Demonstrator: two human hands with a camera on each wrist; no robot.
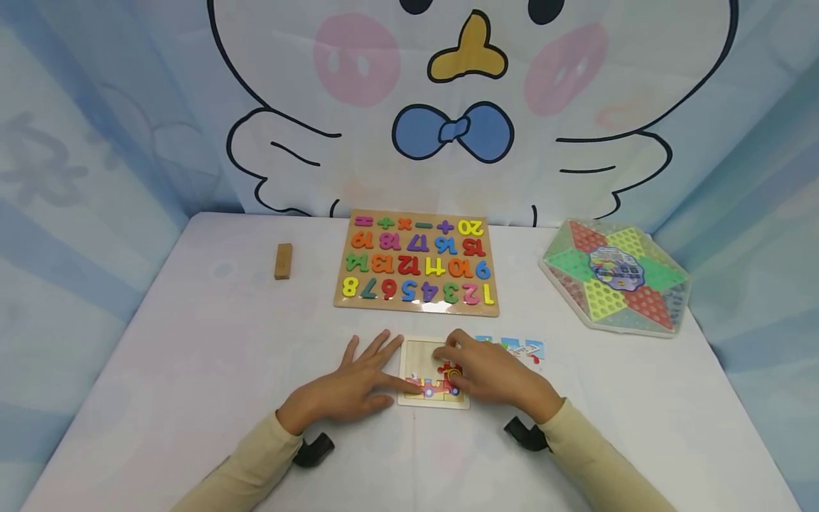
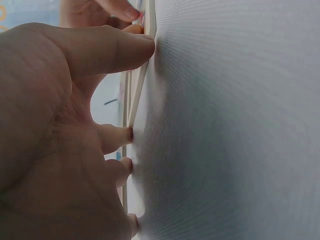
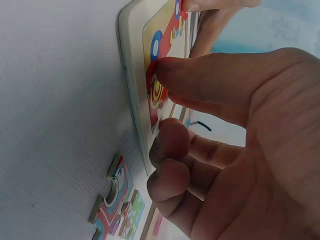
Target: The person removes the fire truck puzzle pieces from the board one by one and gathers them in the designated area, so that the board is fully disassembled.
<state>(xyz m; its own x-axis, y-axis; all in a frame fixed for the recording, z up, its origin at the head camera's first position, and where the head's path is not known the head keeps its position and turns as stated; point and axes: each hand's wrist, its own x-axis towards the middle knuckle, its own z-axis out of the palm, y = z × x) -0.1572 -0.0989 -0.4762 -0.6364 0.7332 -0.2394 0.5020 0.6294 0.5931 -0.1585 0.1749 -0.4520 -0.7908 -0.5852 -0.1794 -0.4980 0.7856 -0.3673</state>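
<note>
A small wooden puzzle tray lies flat near the middle of the table, with red and yellow vehicle-picture pieces along its near side. My left hand is spread beside it; its index finger reaches over the frame and presses the pieces at the lower left. In the left wrist view, the left thumb is by the tray's edge. Over the tray's right side, my right hand pinches a red puzzle piece with a yellow spiral between thumb and index finger. Its other fingers are curled. The upper left of the tray shows bare wood.
Loose puzzle pieces lie right of the tray, partly hidden by the right hand. Behind stands a board of colored numbers. A wooden block is at the back left, a hexagonal checkers box at the back right.
</note>
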